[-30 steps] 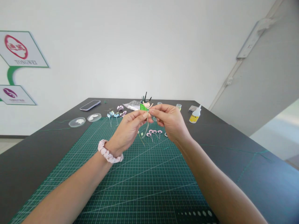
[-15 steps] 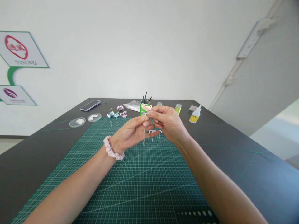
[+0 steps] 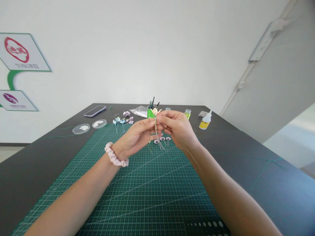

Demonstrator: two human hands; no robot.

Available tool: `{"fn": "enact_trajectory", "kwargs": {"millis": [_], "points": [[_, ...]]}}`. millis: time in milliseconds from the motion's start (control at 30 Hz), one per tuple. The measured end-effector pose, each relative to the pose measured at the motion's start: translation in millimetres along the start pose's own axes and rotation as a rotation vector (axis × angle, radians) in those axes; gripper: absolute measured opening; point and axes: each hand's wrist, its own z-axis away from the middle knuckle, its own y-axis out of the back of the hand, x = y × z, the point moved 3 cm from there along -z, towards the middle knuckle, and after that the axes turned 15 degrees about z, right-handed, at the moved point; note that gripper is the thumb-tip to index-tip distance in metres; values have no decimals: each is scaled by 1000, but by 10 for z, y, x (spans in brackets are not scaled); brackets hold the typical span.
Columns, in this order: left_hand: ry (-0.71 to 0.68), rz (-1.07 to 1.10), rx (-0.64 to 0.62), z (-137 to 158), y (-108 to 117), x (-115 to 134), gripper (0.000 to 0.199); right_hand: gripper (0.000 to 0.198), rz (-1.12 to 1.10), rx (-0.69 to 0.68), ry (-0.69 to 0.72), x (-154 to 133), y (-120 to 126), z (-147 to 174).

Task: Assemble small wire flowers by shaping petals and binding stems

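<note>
Two hands pinching an upright handmade flower above a cutting mat

A small cream artificial flower (image 3: 155,112) is held in mid-air over a green gridded cutting mat (image 3: 137,196) on a dark desk (image 3: 246,150). Its petals point up; its long, thin stem hangs almost vertically, the lower end trailing rightward. The left hand (image 3: 137,132) and right hand (image 3: 179,128) both pinch just below the bloom, fingertips nearly meeting. On the wall, the upper sign (image 3: 26,52) reads "TONGWEI" beneath a red emblem; the lower sign (image 3: 18,100) has a purple emblem and lettering too small to read. A white squeeze bottle (image 3: 204,123) bears an illegible yellow label.
</note>
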Motion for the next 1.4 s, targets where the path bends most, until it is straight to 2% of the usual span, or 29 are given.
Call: {"fn": "enact_trajectory", "kwargs": {"millis": [167,467,833,1400], "points": [[-199,-191,112,14,-20,115,11,11,50,85,27,20,31,-18],[-332,-464,203,48,-69,168,12,12,129,154,22,18,26,-20],[-411,-585,300,71,-59,201,13,7,192,193,45,-41,33,-15],[-391,-523,247,67,-52,175,13,9,161,184,48,-50,40,-9]]}}
